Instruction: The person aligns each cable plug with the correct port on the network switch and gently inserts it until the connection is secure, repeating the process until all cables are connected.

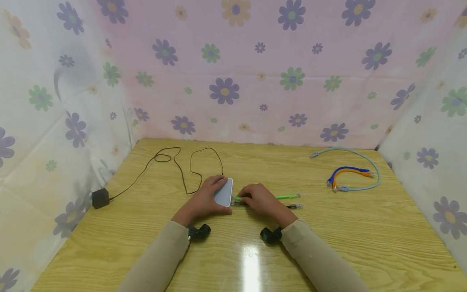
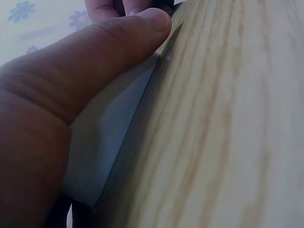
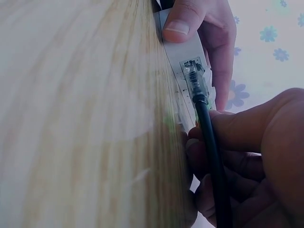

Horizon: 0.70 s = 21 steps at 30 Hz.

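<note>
My left hand [image 1: 207, 198] grips a small white network switch [image 1: 224, 192] flat on the table, thumb along the near side and fingers across the far side. In the right wrist view, the clear plug [image 3: 194, 78] of a black Ethernet cable [image 3: 210, 142] sits at a port in its right side. Just right of the switch, my right hand [image 1: 260, 200] pinches a bright green Ethernet cable [image 1: 288, 196] close behind its plug, by the ports. Its fingers hide much of that plug. The free ends of both cables lie to the right, beyond the hand.
A thin black power cord [image 1: 175, 162] runs from the switch's far side to a black adapter [image 1: 100, 198] at the left edge. Light blue [image 1: 372, 166], dark blue [image 1: 346, 167] and orange [image 1: 344, 172] cables lie at the right. Flowered cloth [image 1: 251, 93] surrounds the wooden table [image 1: 175, 267].
</note>
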Each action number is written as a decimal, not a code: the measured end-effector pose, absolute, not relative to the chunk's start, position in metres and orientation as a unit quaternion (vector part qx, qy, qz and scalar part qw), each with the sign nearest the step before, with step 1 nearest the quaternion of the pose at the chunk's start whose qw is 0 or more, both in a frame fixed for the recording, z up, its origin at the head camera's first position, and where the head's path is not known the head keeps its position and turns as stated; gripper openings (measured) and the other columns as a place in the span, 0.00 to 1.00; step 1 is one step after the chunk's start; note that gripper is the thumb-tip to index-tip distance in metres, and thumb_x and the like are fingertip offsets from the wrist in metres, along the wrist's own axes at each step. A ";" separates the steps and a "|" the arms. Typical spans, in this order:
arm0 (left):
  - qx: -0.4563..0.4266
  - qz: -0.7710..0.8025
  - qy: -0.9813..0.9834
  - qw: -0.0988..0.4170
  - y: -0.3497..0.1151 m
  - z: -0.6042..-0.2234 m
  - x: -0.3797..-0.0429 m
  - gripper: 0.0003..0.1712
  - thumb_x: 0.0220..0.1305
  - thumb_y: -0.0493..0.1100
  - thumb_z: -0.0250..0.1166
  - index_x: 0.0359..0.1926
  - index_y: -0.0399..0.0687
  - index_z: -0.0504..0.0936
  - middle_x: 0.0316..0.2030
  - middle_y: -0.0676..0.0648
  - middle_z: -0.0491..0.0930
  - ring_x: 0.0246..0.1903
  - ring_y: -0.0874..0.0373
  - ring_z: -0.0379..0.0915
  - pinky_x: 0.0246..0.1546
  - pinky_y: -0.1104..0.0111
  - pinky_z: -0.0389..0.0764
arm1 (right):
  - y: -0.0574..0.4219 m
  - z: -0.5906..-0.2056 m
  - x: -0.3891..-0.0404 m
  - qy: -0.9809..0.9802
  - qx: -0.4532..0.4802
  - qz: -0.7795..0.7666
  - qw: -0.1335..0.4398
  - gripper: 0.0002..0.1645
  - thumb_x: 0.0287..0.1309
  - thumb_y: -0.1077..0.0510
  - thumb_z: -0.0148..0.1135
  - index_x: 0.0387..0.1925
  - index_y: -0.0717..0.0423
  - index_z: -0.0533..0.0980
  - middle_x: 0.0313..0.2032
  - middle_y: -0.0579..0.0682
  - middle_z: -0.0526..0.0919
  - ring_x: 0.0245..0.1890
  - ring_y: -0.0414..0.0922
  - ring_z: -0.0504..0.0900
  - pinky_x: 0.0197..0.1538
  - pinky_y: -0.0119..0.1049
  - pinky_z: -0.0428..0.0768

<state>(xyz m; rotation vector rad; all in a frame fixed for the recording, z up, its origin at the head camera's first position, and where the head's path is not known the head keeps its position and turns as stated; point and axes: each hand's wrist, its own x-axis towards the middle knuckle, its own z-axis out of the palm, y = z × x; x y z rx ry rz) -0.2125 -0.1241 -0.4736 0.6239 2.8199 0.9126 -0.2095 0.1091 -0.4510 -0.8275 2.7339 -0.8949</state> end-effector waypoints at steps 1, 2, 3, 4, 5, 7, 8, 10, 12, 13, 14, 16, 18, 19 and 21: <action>0.205 0.301 0.930 0.057 -0.124 -0.473 -0.212 0.63 0.40 0.70 0.75 0.75 0.61 0.55 0.74 0.55 0.51 0.73 0.50 0.47 0.53 0.56 0.72 | 0.109 -0.451 -0.210 0.911 -0.277 -0.297 0.074 0.11 0.65 0.60 0.58 0.45 0.53 0.83 0.44 0.49 0.85 0.45 0.45 0.83 0.50 0.42 0.79; 0.204 0.301 0.930 0.058 -0.124 -0.473 -0.212 0.63 0.40 0.69 0.75 0.75 0.61 0.55 0.74 0.54 0.51 0.73 0.50 0.46 0.53 0.55 0.71 | 0.109 -0.451 -0.210 0.910 -0.279 -0.297 0.074 0.11 0.65 0.60 0.58 0.46 0.53 0.83 0.44 0.49 0.85 0.45 0.45 0.83 0.50 0.42 0.79; 0.205 0.301 0.930 0.057 -0.124 -0.473 -0.212 0.63 0.40 0.69 0.75 0.75 0.60 0.55 0.74 0.54 0.52 0.73 0.50 0.46 0.53 0.55 0.71 | 0.109 -0.451 -0.210 0.911 -0.279 -0.296 0.074 0.11 0.66 0.60 0.58 0.46 0.53 0.83 0.44 0.49 0.85 0.46 0.45 0.83 0.50 0.42 0.79; 0.206 0.300 0.930 0.056 -0.124 -0.472 -0.212 0.63 0.40 0.69 0.75 0.75 0.60 0.56 0.74 0.54 0.52 0.73 0.50 0.47 0.53 0.55 0.71 | 0.109 -0.451 -0.210 0.911 -0.279 -0.296 0.074 0.11 0.66 0.60 0.58 0.46 0.53 0.83 0.44 0.49 0.85 0.46 0.45 0.83 0.50 0.42 0.79; 0.205 0.300 0.930 0.056 -0.124 -0.472 -0.212 0.63 0.40 0.69 0.75 0.75 0.60 0.56 0.74 0.54 0.52 0.73 0.50 0.47 0.53 0.55 0.71 | 0.109 -0.451 -0.210 0.910 -0.280 -0.295 0.074 0.11 0.66 0.60 0.58 0.46 0.53 0.83 0.44 0.49 0.85 0.46 0.45 0.83 0.50 0.42 0.79; 0.204 0.300 0.930 0.054 -0.124 -0.472 -0.211 0.63 0.40 0.69 0.75 0.75 0.60 0.56 0.74 0.54 0.52 0.72 0.50 0.47 0.53 0.55 0.71 | 0.109 -0.450 -0.210 0.909 -0.283 -0.295 0.075 0.11 0.66 0.60 0.58 0.47 0.53 0.83 0.45 0.50 0.85 0.46 0.45 0.82 0.50 0.42 0.79; 0.205 0.300 0.930 0.053 -0.123 -0.472 -0.211 0.63 0.40 0.69 0.76 0.75 0.59 0.56 0.74 0.53 0.52 0.72 0.50 0.47 0.53 0.55 0.71 | 0.109 -0.450 -0.210 0.909 -0.285 -0.296 0.075 0.12 0.66 0.60 0.58 0.47 0.53 0.83 0.45 0.50 0.85 0.46 0.46 0.82 0.50 0.42 0.79; 0.205 0.301 0.930 0.052 -0.123 -0.472 -0.211 0.63 0.39 0.68 0.76 0.75 0.59 0.57 0.74 0.53 0.53 0.72 0.50 0.48 0.53 0.55 0.72 | 0.110 -0.449 -0.210 0.907 -0.291 -0.296 0.074 0.12 0.66 0.60 0.58 0.47 0.54 0.83 0.45 0.50 0.85 0.46 0.46 0.82 0.51 0.43 0.79; 0.207 0.302 0.929 0.051 -0.123 -0.472 -0.211 0.63 0.39 0.68 0.76 0.75 0.58 0.57 0.74 0.53 0.53 0.72 0.50 0.48 0.53 0.55 0.71 | 0.110 -0.449 -0.210 0.906 -0.297 -0.293 0.073 0.12 0.66 0.60 0.58 0.47 0.54 0.83 0.45 0.51 0.85 0.46 0.46 0.83 0.51 0.43 0.79; 0.207 0.302 0.929 0.051 -0.123 -0.472 -0.211 0.63 0.39 0.68 0.76 0.75 0.58 0.57 0.74 0.53 0.53 0.72 0.50 0.48 0.53 0.55 0.71 | 0.110 -0.450 -0.210 0.906 -0.300 -0.291 0.071 0.12 0.66 0.61 0.58 0.47 0.54 0.83 0.44 0.51 0.85 0.46 0.46 0.83 0.51 0.43 0.79; 0.208 0.302 0.929 0.051 -0.123 -0.472 -0.211 0.63 0.39 0.68 0.76 0.75 0.58 0.57 0.74 0.53 0.53 0.72 0.50 0.48 0.53 0.55 0.71 | 0.110 -0.450 -0.211 0.906 -0.302 -0.289 0.070 0.12 0.66 0.61 0.57 0.47 0.54 0.83 0.45 0.50 0.85 0.46 0.46 0.83 0.51 0.43 0.79; 0.209 0.300 0.930 0.049 -0.123 -0.473 -0.212 0.63 0.40 0.69 0.76 0.75 0.58 0.57 0.74 0.53 0.53 0.72 0.50 0.48 0.54 0.55 0.71 | 0.110 -0.450 -0.211 0.905 -0.306 -0.286 0.070 0.12 0.66 0.60 0.58 0.47 0.54 0.83 0.44 0.50 0.85 0.46 0.46 0.83 0.51 0.42 0.79; 0.210 0.299 0.929 0.048 -0.123 -0.473 -0.212 0.63 0.40 0.69 0.76 0.75 0.58 0.57 0.74 0.53 0.53 0.72 0.50 0.48 0.54 0.55 0.71 | 0.110 -0.450 -0.211 0.905 -0.308 -0.286 0.070 0.12 0.66 0.60 0.58 0.47 0.54 0.83 0.44 0.50 0.85 0.46 0.46 0.83 0.50 0.42 0.79; 0.211 0.299 0.929 0.047 -0.123 -0.473 -0.212 0.63 0.40 0.68 0.76 0.75 0.58 0.57 0.74 0.53 0.53 0.72 0.50 0.48 0.54 0.55 0.71 | 0.110 -0.450 -0.211 0.904 -0.310 -0.286 0.070 0.12 0.66 0.60 0.58 0.47 0.54 0.83 0.44 0.50 0.85 0.46 0.46 0.83 0.50 0.42 0.79; 0.213 0.298 0.929 0.046 -0.123 -0.473 -0.212 0.63 0.40 0.68 0.76 0.75 0.57 0.57 0.74 0.52 0.54 0.72 0.50 0.48 0.54 0.55 0.71 | 0.110 -0.450 -0.212 0.903 -0.311 -0.288 0.072 0.12 0.66 0.60 0.58 0.47 0.54 0.83 0.45 0.50 0.85 0.46 0.46 0.83 0.50 0.42 0.79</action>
